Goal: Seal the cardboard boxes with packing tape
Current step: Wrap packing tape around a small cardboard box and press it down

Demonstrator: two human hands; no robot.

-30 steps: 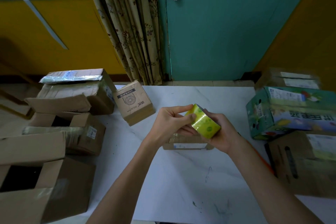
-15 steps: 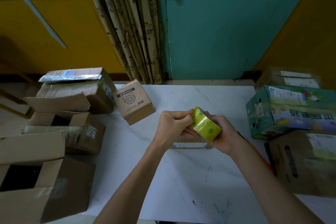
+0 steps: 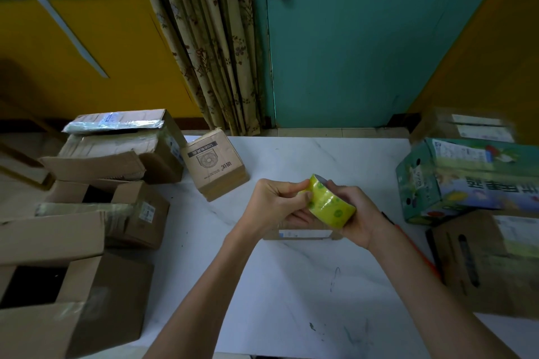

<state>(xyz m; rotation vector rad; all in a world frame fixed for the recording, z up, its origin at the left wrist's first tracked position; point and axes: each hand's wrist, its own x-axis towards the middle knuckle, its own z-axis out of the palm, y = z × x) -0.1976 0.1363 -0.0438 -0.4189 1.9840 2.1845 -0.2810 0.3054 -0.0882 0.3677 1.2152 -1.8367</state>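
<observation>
A roll of yellow-green packing tape (image 3: 331,204) is held above the middle of the white table (image 3: 291,285). My right hand (image 3: 360,216) grips the roll from the right and underneath. My left hand (image 3: 275,202) has its fingers curled, and its thumb and fingertips press on the roll's left edge. Under both hands lies a small flat cardboard box (image 3: 300,232), mostly hidden, with only its near side and a white label showing.
Open and taped brown boxes (image 3: 96,213) pile up along the left. A small tilted fan box (image 3: 214,167) stands at the back left. A green printed carton (image 3: 466,181) and a brown box (image 3: 490,265) stand on the right. An orange-handled tool (image 3: 414,248) lies by them.
My left hand's fingers have curled tighter and now work at the roll's left edge. The roll has dropped slightly and turned a little in my right hand.
</observation>
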